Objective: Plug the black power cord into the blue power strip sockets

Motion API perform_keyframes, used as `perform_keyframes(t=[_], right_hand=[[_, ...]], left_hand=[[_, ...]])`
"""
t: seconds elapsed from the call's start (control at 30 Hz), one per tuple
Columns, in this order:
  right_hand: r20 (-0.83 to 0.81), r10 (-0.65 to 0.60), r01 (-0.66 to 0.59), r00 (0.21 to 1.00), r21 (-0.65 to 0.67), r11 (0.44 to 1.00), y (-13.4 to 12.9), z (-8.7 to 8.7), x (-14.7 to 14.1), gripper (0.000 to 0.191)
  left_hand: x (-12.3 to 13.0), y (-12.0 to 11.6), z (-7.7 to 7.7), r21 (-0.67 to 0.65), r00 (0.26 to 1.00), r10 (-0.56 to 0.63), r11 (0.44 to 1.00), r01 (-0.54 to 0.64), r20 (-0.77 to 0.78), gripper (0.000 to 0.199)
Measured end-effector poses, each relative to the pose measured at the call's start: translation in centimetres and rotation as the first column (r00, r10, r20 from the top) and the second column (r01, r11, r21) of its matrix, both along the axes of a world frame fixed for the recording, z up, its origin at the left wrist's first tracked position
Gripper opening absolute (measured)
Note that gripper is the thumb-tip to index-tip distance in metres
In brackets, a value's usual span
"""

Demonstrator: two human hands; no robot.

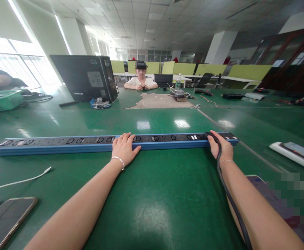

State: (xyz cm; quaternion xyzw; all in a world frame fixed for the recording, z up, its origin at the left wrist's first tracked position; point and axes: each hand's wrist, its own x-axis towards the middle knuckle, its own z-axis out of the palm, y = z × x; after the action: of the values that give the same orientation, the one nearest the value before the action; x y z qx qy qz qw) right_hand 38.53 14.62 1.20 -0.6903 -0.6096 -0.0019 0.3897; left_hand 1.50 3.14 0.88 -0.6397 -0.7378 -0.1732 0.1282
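A long blue power strip [164, 145] with a black socket face lies across the green table. My left hand [124, 146] rests on it near the middle, fingers stretched over the sockets and thumb along the front side. Close to the strip's right end, my right hand [221, 146] is closed on a black power plug [209, 135], which sits at the socket face. Whether its pins are fully in a socket is hidden. From the plug, a thick black cable [222, 177] runs down along my right forearm.
On the left lie a smartphone [11, 215] and a white cable [24, 180]; a white device [295, 154] lies right. Farther back stand a black computer case [82, 78], gloves [99, 103], a green basket [3, 102] and a bottle [178, 81]. Another person [140, 81] sits opposite.
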Motion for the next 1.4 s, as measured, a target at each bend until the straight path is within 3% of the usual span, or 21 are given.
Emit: perform_keyframes(t=[0.3,0.57,0.8,1.0,1.17,1.4], right_hand=[[-0.018,-0.009,0.009,1.000,0.038,0.999,1.3,-0.2,0.5,0.042],[-0.068,0.021,-0.012,0.997,0.124,0.992,0.6,-1.1,0.4,0.045],[-0.138,-0.069,0.076,0.988,0.045,0.996,1.3,-1.4,0.3,0.045],[-0.187,-0.030,0.059,0.982,0.157,0.986,1.9,-1.9,0.4,0.046],[-0.291,-0.047,0.163,0.956,0.390,0.906,2.1,-1.4,0.5,0.052],[-0.261,-0.049,0.147,0.964,0.369,0.918,2.4,-1.8,0.7,0.051]], left_hand=[[0.0,0.0,0.0,-0.012,1.000,0.003,1.000,-0.003,0.008,0.056],[0.0,0.0,0.0,-0.012,1.000,0.001,1.000,-0.001,-0.004,0.055],[0.1,0.0,0.2,-0.012,1.000,0.000,1.000,0.000,0.000,0.056],[0.0,0.0,0.0,-0.009,1.000,0.002,1.000,-0.002,-0.008,0.055],[-0.1,0.0,0.0,-0.010,1.000,0.001,1.000,-0.001,-0.003,0.055],[0.0,0.0,0.0,-0.009,1.000,0.000,1.000,0.000,-0.004,0.055]])
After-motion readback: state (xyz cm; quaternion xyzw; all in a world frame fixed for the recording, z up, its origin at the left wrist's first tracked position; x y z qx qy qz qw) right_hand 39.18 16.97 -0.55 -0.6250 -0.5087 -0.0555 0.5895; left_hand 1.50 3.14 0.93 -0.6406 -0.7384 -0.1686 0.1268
